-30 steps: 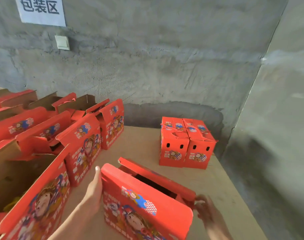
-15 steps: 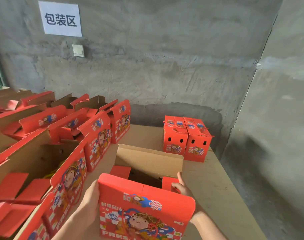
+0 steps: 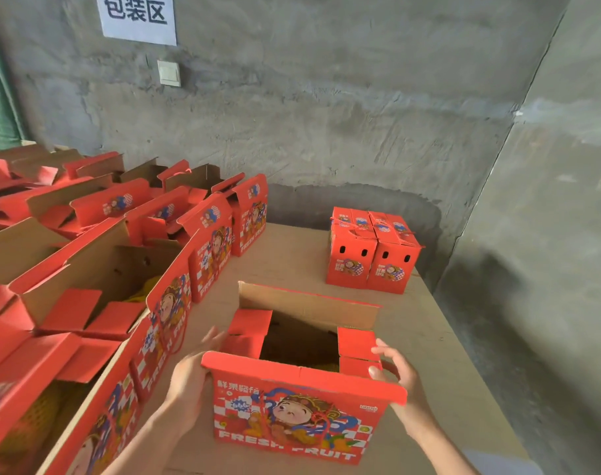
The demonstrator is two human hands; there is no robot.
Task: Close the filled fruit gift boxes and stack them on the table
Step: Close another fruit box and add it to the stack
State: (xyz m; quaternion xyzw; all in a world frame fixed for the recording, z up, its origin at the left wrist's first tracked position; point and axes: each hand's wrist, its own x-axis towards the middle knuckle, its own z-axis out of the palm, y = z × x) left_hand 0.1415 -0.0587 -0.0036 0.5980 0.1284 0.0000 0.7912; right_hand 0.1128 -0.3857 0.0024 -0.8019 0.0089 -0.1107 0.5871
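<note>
Plywood table (image 3: 292, 255), concrete wall (image 3: 326, 97). Open gift box (image 3: 292, 423) at near edge, flaps up, interior mostly dark. Left hand (image 3: 189, 378) flat against its left side; right hand (image 3: 398, 371) pinches right end flap (image 3: 355, 341). Open boxes (image 3: 121, 269) at left hold yellow netted fruit (image 3: 38, 416); two closed boxes (image 3: 371, 262) far right.

Open box (image 3: 292, 406) front centre on table (image 3: 439, 354), open boxes (image 3: 121, 269) left, closed boxes (image 3: 371, 252) behind right

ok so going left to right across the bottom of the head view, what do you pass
row of open boxes → left hand → open gift box → right hand; the two closed boxes stand farther back and are left out
</note>
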